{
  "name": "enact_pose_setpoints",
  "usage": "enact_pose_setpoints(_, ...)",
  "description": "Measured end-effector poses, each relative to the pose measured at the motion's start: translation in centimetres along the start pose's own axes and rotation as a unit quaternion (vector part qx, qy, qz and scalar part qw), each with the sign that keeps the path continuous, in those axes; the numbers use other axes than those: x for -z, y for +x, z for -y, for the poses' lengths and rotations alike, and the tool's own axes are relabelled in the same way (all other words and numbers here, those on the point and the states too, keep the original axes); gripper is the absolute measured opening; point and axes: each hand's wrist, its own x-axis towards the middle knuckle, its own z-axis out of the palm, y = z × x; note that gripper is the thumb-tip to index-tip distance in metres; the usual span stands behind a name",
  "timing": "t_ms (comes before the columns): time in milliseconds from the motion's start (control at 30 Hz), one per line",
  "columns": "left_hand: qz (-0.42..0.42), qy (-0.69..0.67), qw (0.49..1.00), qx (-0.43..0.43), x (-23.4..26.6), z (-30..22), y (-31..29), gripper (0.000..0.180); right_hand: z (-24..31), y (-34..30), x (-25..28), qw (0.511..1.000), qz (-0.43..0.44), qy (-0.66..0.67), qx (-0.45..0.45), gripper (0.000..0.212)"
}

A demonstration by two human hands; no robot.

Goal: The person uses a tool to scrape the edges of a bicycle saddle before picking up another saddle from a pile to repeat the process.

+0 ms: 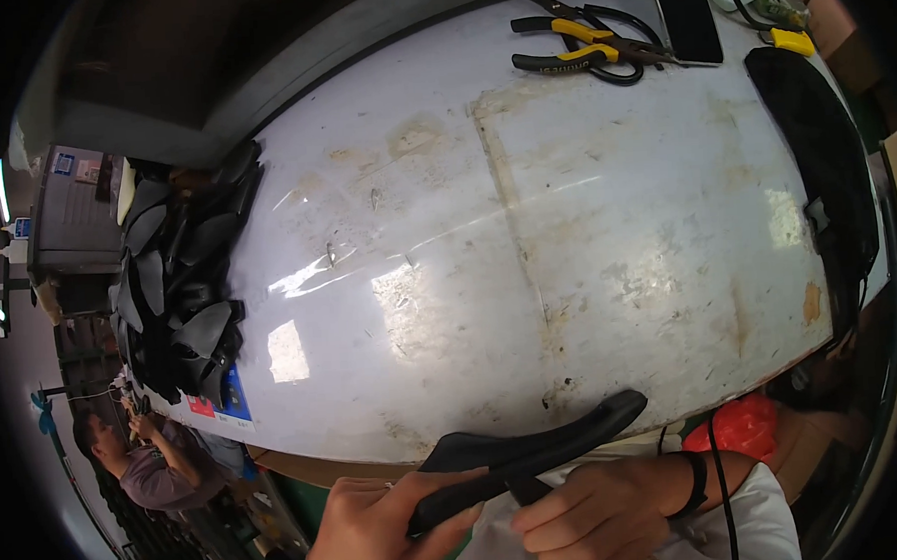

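My left hand (371,529) is closed on the near-left end of a long, curved black molded part (546,448), which slants up to the right over the table's front edge. Thumb and fingers clamp it from both sides. My right hand (597,512) is curled into a grip just to the right, around a short dark piece (527,490) that pokes out beside the part. Most of that piece is covered by the fingers, so its kind cannot be made out.
A heap of similar black parts (193,281) lies at the table's left. Yellow-and-black pliers (569,58), scissors (628,70) and a black phone (685,14) lie at the far right. A black sleeve-like item (818,149) rests along the right edge. Another person (166,457) works at lower left.
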Motion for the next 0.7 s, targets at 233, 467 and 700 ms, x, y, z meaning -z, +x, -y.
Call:
enact_pose_setpoints(233,-0.051,0.004,0.999,-0.013,-0.5,-0.3,0.7,0.026,1.6,-0.7,2.6,0.995,0.040,-0.066,-0.059,0.008)
enact_pose_setpoints(467,-0.099,0.277,0.949,-0.112,-1.5,-1.4,1.0,0.026,4.1,-2.9,5.5,0.974,0.107,-0.175,-0.101,0.018)
enact_pose_setpoints(700,-0.203,0.528,0.793,-0.228,-10.1,-0.4,3.6,0.040,4.4,-2.8,6.5,0.967,0.144,-0.190,-0.086,0.014)
